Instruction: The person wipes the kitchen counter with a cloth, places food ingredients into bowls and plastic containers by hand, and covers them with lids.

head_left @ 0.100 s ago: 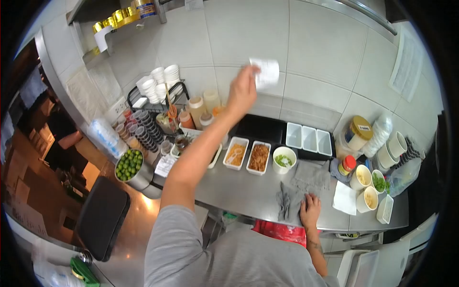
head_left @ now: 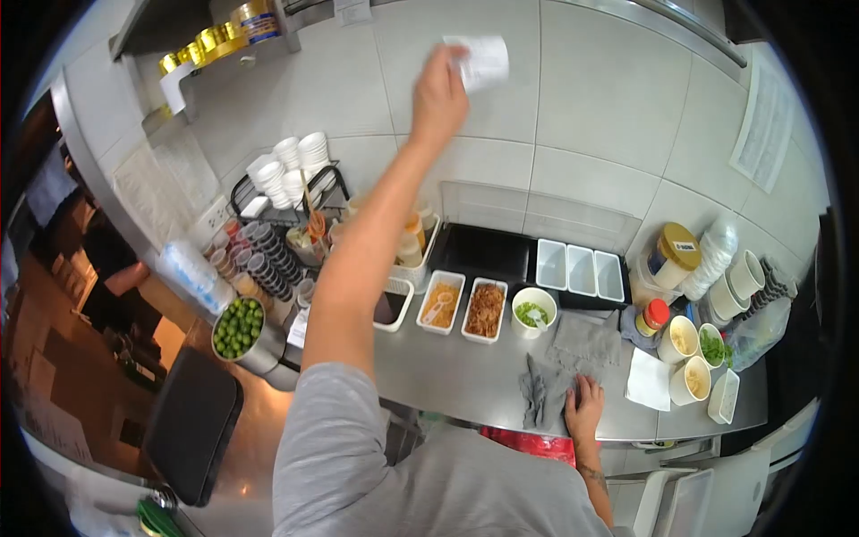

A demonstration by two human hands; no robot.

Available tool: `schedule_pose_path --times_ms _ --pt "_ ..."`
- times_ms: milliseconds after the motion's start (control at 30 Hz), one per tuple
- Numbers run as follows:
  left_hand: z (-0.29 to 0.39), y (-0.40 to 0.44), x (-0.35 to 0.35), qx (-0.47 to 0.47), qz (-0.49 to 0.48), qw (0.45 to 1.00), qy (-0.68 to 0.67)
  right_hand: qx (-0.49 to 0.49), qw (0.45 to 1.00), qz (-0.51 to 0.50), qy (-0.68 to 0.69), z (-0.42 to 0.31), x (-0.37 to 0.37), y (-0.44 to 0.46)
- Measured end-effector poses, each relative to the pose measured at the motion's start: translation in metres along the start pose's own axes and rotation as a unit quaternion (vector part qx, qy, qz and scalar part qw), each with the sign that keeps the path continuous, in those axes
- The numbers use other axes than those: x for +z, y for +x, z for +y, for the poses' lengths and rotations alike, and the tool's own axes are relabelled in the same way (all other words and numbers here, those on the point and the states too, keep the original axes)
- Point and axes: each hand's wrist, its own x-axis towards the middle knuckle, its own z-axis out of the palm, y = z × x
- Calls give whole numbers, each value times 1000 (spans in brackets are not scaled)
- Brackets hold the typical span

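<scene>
- Raised higher up the tiled wall [head_left: 617,107] than in the earlier frame, the left hand [head_left: 438,103] has carried a paper slip [head_left: 485,64] upward; both are now well above and left of the bowl of chopped greens [head_left: 528,332];
- Left fingers are pinched together on the slip's left edge; the slip sticks out to their right;
- Right hand [head_left: 583,403] rests on the bench [head_left: 403,367], in front and right of that bowl; its fingers lie loosely extended at the edge of a crumpled grey cloth [head_left: 537,394], with no grip visible;
- Just left of the bowl stands a white tub of shredded brown food [head_left: 480,338]; farther left, a tub of orange crumbs [head_left: 435,328] with a spoon in it;
- Behind and right of the bowl are three white rectangular containers [head_left: 551,264]; farther right, a red-lidded jar [head_left: 656,311].
</scene>
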Motion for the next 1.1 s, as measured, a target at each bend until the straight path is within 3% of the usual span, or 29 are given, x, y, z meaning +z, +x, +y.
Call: schedule_pose_path --times_ms 100,167,267,467,567,667,700,733,800,900,1000,1100 --pt "-46 80 17 42 86 995 4 26 999 4 19 -4 -6 3" --pt "-86 116 30 2 81 996 -31 40 999 1 31 -9 -10 4" --pt "-167 137 54 19 63 996 60 59 997 -3 44 -9 -10 6" --pt "-174 154 49 -29 60 995 73 82 995 -4 51 -15 -12 10" --pt "-186 173 41 6 79 991 104 80 996 3 48 -14 -10 10" --pt "-169 167 25 -22 141 951 273 69 997 1 41 -11 -9 11" --pt "-201 172 9 9 184 866 465 67 997 4 38 -10 -7 11" --pt "-198 163 -5 -15 164 878 450 70 997 8 34 -10 -7 9" --pt "-211 150 -12 -130 147 846 495 67 997 6 36 -11 -9 10" --pt "-244 129 -30 -129 24 911 391 70 997 2 33 -12 -12 11" --pt "-218 88 -17 -112 -61 904 408 69 997 -6 45 -14 -15 11" --pt "-251 60 -22 -58 -164 917 359 63 997 -2 55 -11 -12 9"
